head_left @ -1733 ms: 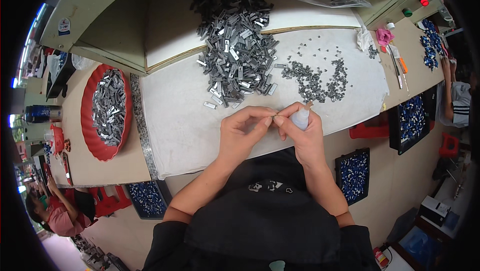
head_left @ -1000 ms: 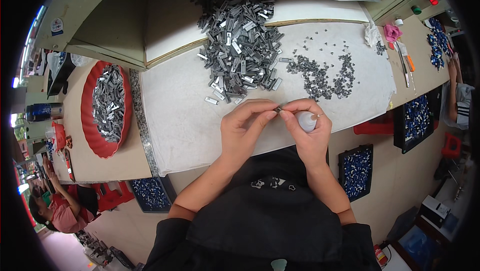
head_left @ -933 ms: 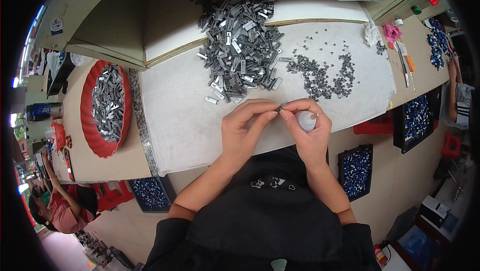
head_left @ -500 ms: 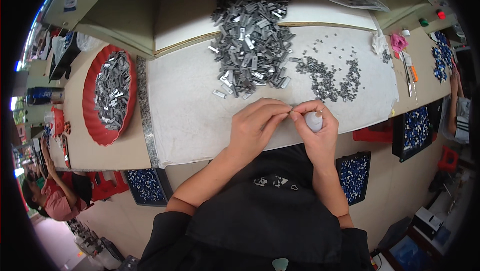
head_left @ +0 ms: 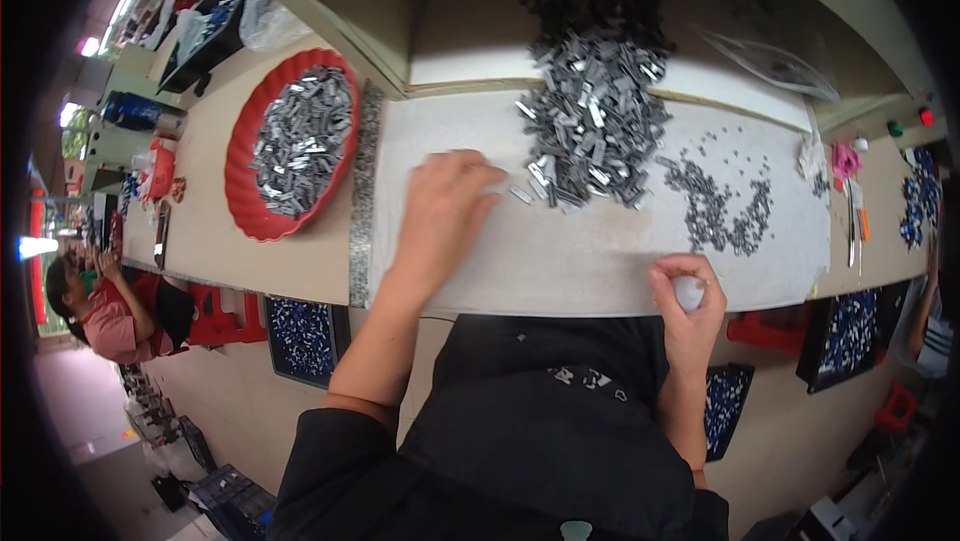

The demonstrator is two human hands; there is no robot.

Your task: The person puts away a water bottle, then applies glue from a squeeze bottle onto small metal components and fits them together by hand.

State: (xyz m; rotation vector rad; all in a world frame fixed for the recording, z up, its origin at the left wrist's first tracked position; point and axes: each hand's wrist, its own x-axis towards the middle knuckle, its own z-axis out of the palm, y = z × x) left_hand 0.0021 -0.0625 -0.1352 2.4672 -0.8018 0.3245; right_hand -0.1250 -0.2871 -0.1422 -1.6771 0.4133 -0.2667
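Observation:
My left hand point(head_left: 445, 216) is over the white-covered worktop point(head_left: 450, 271), just left of a heap of flat grey metal pieces point(head_left: 595, 116). Its thumb stands apart from the fingers, somewhat blurred, and nothing shows between them. A single loose metal piece point(head_left: 521, 195) lies close to its fingertips. My right hand point(head_left: 690, 316) is near the front edge, curled round a smooth white rounded object point(head_left: 689, 291). The tips of its thumb and forefinger come together, and whether a tiny part sits between them I cannot tell. Small dark parts point(head_left: 705, 211) lie scattered beyond this hand.
A red scalloped basin point(head_left: 240, 171) full of metal pieces stands to the left. A shelf panel point(head_left: 470, 56) rises behind the worktop. Tools, including an orange-handled one point(head_left: 865, 225), lie at the right. A tray point(head_left: 300, 341) of blue and white pieces is below. Another person point(head_left: 120, 316) sits at far left.
My hands have parted. The left one has moved left and away from the right, its pinch now released. The right keeps the white object near the front edge. The whole view has shifted.

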